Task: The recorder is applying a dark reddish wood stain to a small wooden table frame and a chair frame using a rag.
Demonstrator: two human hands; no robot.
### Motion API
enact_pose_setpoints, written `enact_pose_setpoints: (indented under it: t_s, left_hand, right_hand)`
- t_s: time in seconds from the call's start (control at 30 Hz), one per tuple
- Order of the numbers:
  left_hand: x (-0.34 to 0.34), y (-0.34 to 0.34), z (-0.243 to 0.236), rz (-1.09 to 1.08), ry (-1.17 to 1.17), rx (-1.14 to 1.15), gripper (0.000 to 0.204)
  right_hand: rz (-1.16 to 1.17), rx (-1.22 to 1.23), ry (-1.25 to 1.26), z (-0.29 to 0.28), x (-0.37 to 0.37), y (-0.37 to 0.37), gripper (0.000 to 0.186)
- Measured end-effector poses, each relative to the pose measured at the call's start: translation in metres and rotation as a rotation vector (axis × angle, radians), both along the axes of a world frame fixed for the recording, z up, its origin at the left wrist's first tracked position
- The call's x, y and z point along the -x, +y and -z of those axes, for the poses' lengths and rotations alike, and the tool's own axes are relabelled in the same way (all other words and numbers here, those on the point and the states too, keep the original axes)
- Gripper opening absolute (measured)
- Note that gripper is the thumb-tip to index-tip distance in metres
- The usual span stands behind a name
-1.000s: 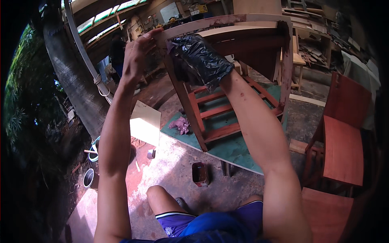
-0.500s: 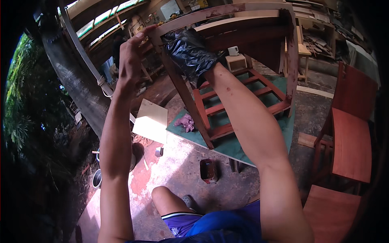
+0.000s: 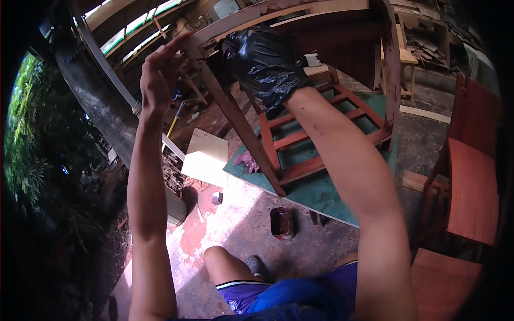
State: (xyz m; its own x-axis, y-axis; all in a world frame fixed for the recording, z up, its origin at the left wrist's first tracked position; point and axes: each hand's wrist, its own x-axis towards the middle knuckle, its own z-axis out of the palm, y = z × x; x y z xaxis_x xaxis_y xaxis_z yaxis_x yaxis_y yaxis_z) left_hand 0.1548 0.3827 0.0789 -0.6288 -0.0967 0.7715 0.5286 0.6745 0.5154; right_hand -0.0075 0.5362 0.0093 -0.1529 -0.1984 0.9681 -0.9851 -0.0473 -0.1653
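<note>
A reddish-brown wooden chair frame (image 3: 235,115) stands tall before me, its upper rail paler and patchily coloured. At its upper left corner, my bare left hand (image 3: 159,75) holds the frame with fingertips and thumb. My right hand (image 3: 262,61) is wrapped in a black plastic bag and reaches inside the frame, close beside the upper left part of the upright. The bag hides its fingers and whatever they hold. Under the chair lies a green board (image 3: 342,206), with a crumpled mauve cloth (image 3: 246,162) on its left part.
On the floor sits an open container of dark brown liquid (image 3: 281,223). A pale board (image 3: 206,155) and a small grey block (image 3: 217,198) lie left of it. Reddish chairs (image 3: 471,187) stand at the right. A grey bucket (image 3: 176,209) is beside my left forearm.
My view has shifted slightly, so the floor things sit further right and lower. The bagged right hand has turned a little within the frame. The left hand stays at the corner.
</note>
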Motion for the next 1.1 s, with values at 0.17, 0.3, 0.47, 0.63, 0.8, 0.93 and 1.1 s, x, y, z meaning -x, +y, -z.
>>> enact_pose_setpoints:
  t_s: [0.17,0.3,0.47,0.63,0.8,0.93,1.1]
  left_hand:
    - [-0.004,0.001,0.003,-0.067,0.012,-0.037,0.058]
    - [0.008,0.005,0.002,-0.024,0.012,-0.049,0.058]
    - [0.004,0.0,0.004,-0.022,0.05,-0.039,0.059]
    - [-0.006,0.002,0.006,-0.105,0.051,0.076,0.058]
    - [-0.019,0.005,0.006,-0.185,0.032,0.087,0.061]
    - [0.003,0.007,0.004,-0.074,-0.007,0.082,0.064]
    - [-0.007,0.009,0.008,-0.113,0.043,0.095,0.059]
  right_hand:
    - [0.014,0.125,-0.081,-0.004,-0.029,-0.045,0.029]
    - [-0.003,0.035,-0.021,-0.006,-0.023,-0.026,0.034]
    - [-0.155,0.189,-0.013,0.003,-0.021,-0.041,0.03]
    - [-0.205,0.244,-0.135,0.002,-0.027,-0.059,0.024]
    - [-0.603,-0.188,-0.179,-0.003,-0.019,-0.015,0.023]
    - [-0.846,-0.409,-0.573,-0.014,-0.009,0.055,0.02]
    - [-0.245,0.032,0.042,0.002,0.017,0.012,0.018]
